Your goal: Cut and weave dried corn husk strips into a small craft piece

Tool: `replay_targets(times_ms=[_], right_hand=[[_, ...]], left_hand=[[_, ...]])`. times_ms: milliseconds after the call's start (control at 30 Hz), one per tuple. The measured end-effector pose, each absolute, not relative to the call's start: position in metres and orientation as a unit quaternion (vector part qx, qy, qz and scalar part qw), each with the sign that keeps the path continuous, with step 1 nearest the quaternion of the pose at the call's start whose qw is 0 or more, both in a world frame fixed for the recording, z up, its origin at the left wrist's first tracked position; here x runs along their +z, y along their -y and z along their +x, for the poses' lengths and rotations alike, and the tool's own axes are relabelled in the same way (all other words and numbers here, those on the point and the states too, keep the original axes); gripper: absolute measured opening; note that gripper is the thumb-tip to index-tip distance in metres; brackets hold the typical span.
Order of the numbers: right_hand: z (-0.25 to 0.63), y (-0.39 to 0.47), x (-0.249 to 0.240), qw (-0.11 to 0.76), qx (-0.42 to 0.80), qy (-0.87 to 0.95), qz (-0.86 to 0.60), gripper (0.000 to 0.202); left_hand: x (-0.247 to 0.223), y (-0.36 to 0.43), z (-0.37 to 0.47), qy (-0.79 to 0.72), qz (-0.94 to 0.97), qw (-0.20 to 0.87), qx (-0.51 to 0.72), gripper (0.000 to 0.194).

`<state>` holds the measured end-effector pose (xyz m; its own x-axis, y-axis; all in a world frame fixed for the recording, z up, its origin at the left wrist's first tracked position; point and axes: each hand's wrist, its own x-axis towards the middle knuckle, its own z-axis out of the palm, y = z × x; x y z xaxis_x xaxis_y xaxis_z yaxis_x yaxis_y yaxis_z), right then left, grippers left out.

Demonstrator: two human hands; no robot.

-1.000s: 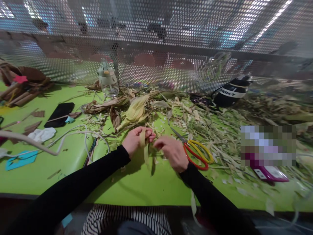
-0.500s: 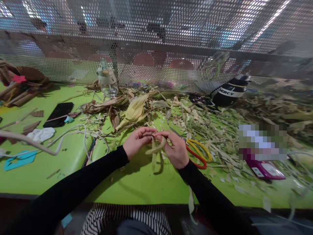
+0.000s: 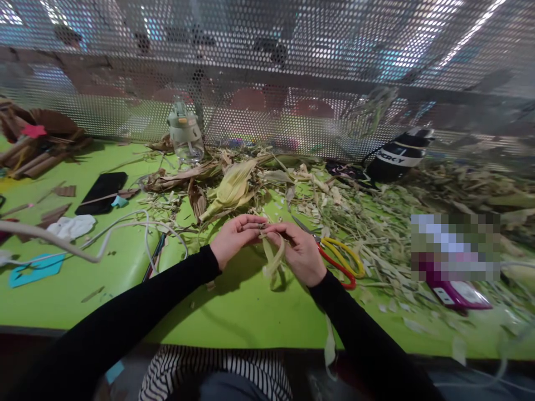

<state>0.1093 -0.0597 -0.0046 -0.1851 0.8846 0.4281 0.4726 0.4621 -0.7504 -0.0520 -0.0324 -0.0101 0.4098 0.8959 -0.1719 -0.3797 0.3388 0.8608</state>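
Over the green table point(image 3: 251, 312), a pale green husk strip point(image 3: 273, 257) hangs from between my two hands. My left hand point(image 3: 237, 238) pinches its upper end with fingertips pressed together. Close against it, my right hand point(image 3: 300, 252) grips the same strip near the fold, fingers curled. Scissors with red and yellow handles point(image 3: 345, 259) lie just right of my right hand. A yellow-green husk bundle point(image 3: 233, 186) rests beyond my hands. The fingertips partly hide the top of the strip.
Husk scraps point(image 3: 355, 217) cover the table's right and back. A clear bottle point(image 3: 186, 133) and black bottle point(image 3: 399, 156) stand near the mesh screen point(image 3: 234, 111). At left lie a black phone point(image 3: 101, 193), white cables point(image 3: 144, 223) and a blue tag point(image 3: 37, 269).
The hanging strip has swung and changed shape; its loop now hangs lower, beside my right fingers. Both hands stay nearly in place, still pinching. The view has shifted slightly.
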Motion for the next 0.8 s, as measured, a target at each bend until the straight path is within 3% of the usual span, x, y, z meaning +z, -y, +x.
replay_targets(times_ms=[167,367,567,800], right_hand=[[0.1136,0.0579,-0.0075,0.461,0.281,0.685,-0.488,0.016],[0.1138,0.0552,-0.0071,0.442,0.198,0.752,-0.448,0.008],[0.1125,0.0569,-0.0082,0.418,0.201,0.763,-0.45,0.009],[0.1131,0.0585,-0.0021,0.456,0.325,0.676,-0.48,0.021]], left_hand=[[-0.0062,0.034,-0.0515,-0.33,0.389,0.751,0.42,0.027],[-0.0057,0.0347,-0.0531,-0.337,0.392,0.752,0.409,0.019],[-0.0095,0.0326,-0.0539,-0.347,0.386,0.758,0.395,0.018],[-0.0077,0.0341,-0.0511,-0.352,0.385,0.757,0.393,0.022]])
